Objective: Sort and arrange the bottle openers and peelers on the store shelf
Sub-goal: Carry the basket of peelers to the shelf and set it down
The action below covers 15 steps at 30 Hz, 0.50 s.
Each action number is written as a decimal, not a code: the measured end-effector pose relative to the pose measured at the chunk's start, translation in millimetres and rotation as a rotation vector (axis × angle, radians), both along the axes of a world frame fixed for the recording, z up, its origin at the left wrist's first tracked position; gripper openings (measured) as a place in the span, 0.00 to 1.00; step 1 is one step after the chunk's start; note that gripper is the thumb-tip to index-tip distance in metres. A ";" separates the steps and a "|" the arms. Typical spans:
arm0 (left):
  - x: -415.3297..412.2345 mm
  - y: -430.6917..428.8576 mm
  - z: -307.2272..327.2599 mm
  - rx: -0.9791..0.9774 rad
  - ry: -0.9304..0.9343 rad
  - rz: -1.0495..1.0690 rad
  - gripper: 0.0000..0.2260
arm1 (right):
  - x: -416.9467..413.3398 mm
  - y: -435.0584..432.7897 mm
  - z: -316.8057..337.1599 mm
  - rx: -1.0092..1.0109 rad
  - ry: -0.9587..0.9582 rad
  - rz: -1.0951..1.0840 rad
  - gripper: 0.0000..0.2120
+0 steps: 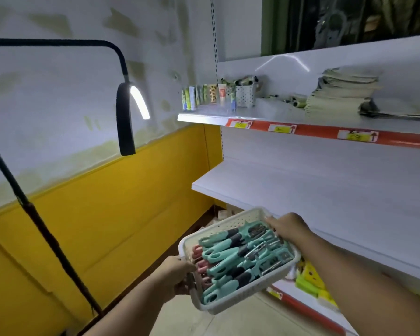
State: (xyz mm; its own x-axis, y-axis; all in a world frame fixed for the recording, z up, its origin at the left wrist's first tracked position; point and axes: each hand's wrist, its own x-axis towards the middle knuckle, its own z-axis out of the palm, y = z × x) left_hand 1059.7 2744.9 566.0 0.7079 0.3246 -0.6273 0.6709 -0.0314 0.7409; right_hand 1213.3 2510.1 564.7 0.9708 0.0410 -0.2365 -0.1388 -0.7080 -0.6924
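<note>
Yellow panelling fills the left wall behind a lit gooseneck lamp. Low in the frame, the left hand grips the near-left rim of the white perforated basket, fingers curled round it. The basket is held in the air, slightly tilted. Pink-handled tools and teal-and-grey peelers lie in it, handles toward the left hand and metal heads toward the right. The right hand clasps the opposite far rim. The middle shelf lies ahead, up and to the right, so the right hand is nearer and probably leads the placement.
</note>
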 end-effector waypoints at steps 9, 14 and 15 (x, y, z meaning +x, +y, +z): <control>148.3 -13.8 -32.6 -0.099 0.040 -0.194 0.13 | 90.9 -45.1 -19.5 -0.122 -0.079 -0.239 0.21; 240.5 0.9 -60.4 -0.118 0.055 -0.273 0.11 | 158.9 -40.8 -49.0 -0.133 -0.035 -0.334 0.20; 254.6 5.7 -63.8 -0.109 0.051 -0.282 0.10 | 170.0 -38.4 -54.1 -0.127 -0.031 -0.344 0.21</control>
State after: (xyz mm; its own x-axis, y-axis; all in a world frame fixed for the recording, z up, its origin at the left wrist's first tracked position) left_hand 1314.3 2750.6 502.2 0.7271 0.0486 -0.6849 0.6836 -0.1443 0.7155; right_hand 1383.3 2471.6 510.6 0.9294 -0.3173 -0.1887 -0.3642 -0.7043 -0.6094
